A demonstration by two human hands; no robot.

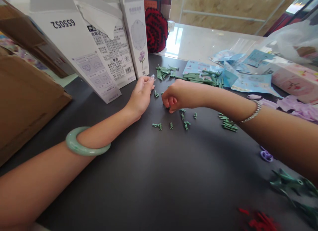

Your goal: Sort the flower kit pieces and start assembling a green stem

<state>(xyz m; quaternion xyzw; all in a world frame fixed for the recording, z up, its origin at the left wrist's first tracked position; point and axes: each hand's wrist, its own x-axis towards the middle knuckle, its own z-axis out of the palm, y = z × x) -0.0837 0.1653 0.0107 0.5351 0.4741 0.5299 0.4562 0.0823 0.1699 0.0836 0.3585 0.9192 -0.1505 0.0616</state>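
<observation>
My left hand (140, 93) rests on the dark table (149, 178), fingers loosely curled, its tips near a small green piece (156, 94); what it holds, if anything, is hidden. My right hand (177, 96) is curled into a pinch with fingertips pressed down on the table among small green plastic connector pieces (185, 120). More green pieces (157, 125) lie just in front of both hands. A jade bangle (84, 143) sits on my left forearm, and my right wrist wears a beaded bracelet (253, 112).
White product boxes (104, 55) stand at the back left beside brown cardboard (25, 102). Green stems (201, 78) and leaves (164, 71) lie behind the hands, with blue paper sheets (248, 82), purple petals (295, 107), a pink box (295, 82) and a red flower bouquet (156, 29).
</observation>
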